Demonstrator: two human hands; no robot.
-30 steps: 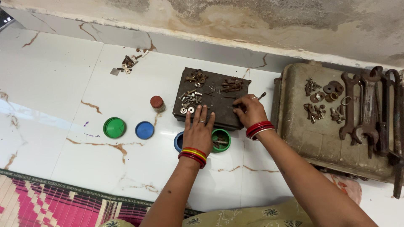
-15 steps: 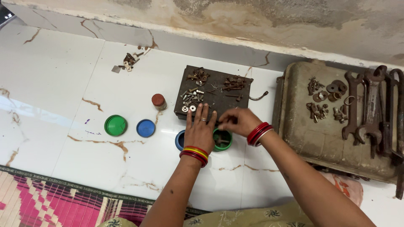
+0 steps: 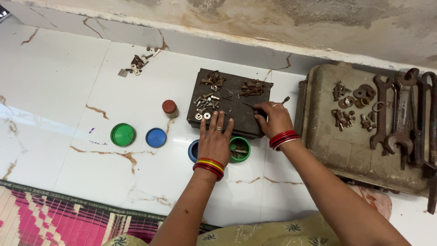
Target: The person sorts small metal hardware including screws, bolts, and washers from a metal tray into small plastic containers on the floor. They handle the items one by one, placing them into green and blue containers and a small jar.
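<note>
Resting flat with fingers spread, the left hand (image 3: 215, 141) lies palm-down, gripping nothing; its fingertips touch the near edge of a dark rusty metal box (image 3: 227, 104) turned bottom-up on the white tiled floor (image 3: 68, 91). Under its palm sits a blue round container (image 3: 193, 151), partly hidden, and just to its right a green round container (image 3: 240, 150) with a few rusty bits inside. The right hand (image 3: 272, 119) is on the box's near right corner, fingers curled and pinched at a small dark screw (image 3: 255, 109); whether it actually grips it, I cannot tell. Beyond both hands, on the box top, lie heaps of bolts and washers (image 3: 205, 105). Left of the left hand lie a blue lid (image 3: 156, 137) and a green lid (image 3: 123, 135), with a small red-capped jar (image 3: 170, 109) beyond them. Right of the right hand is a dented metal tray (image 3: 350, 136) bearing rusty spanners (image 3: 396, 114).
</note>
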